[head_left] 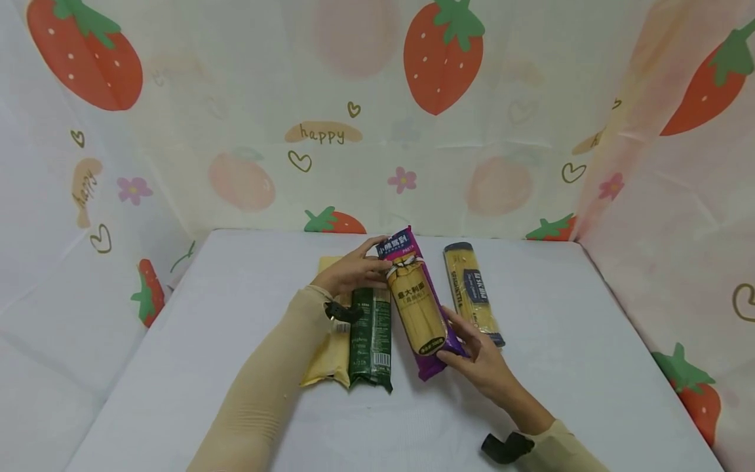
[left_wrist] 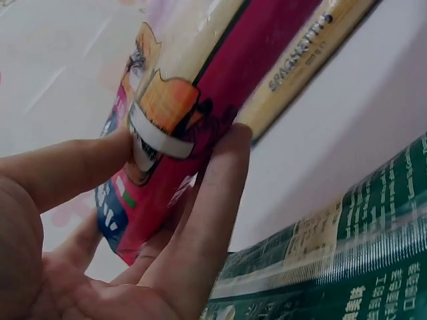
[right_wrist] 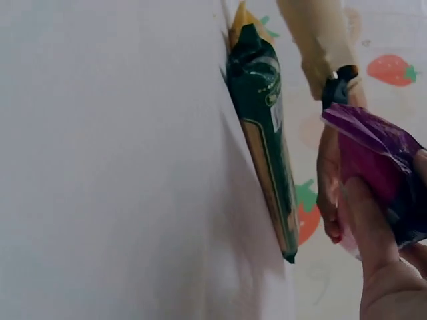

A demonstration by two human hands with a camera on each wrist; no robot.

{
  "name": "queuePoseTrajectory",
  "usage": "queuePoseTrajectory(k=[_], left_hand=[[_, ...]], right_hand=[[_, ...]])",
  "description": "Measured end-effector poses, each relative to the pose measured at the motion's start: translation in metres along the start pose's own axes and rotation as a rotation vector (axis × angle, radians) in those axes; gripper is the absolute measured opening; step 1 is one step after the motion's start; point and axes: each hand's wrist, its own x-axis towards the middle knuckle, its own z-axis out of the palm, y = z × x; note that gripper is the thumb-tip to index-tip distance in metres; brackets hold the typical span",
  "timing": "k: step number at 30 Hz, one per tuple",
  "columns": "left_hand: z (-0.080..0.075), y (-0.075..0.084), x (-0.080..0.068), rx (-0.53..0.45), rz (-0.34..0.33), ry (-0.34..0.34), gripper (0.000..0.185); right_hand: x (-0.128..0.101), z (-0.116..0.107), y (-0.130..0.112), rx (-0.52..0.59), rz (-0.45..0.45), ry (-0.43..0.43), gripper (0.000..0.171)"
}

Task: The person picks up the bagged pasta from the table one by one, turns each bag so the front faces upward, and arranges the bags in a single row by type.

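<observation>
While both hands clasp it, left grip (head_left: 352, 270) at 12 o'clock (right grip (head_left: 478, 357) at 6), the purple plastic pasta packet (head_left: 415, 309) hovers over the white worktop (head_left: 560, 354).

left forearm (head_left: 277, 367) hides most of beige packet (head_left: 330, 360); green packet (head_left: 371, 347) print unreadable.

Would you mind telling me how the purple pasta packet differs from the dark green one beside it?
The purple packet is gripped at both ends by the left hand and right hand; the green packet lies untouched on the table. Purple shows its pasta through a window; green looks mostly opaque. Both are long, slim packets.
</observation>
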Motion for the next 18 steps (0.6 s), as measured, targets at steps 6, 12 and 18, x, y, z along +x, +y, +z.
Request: queuePoseTrajectory(k=[6, 12, 18], left_hand=[[0.005, 0.000, 0.004, 0.029, 0.065, 0.038, 0.081], [0.015, -0.008, 0.012, -0.003, 0.121, 0.143, 0.077], [0.029, -0.013, 0.019, 0.019, 0.151, 0.214, 0.065]], right_hand=[[0.006, -0.002, -0.006, -0.124, 0.042, 0.018, 0.080], [0.011, -0.007, -0.009, -0.236, 0.112, 0.001, 0.081], [0.020, -0.008, -0.007, -0.233, 0.137, -0.009, 0.081]])
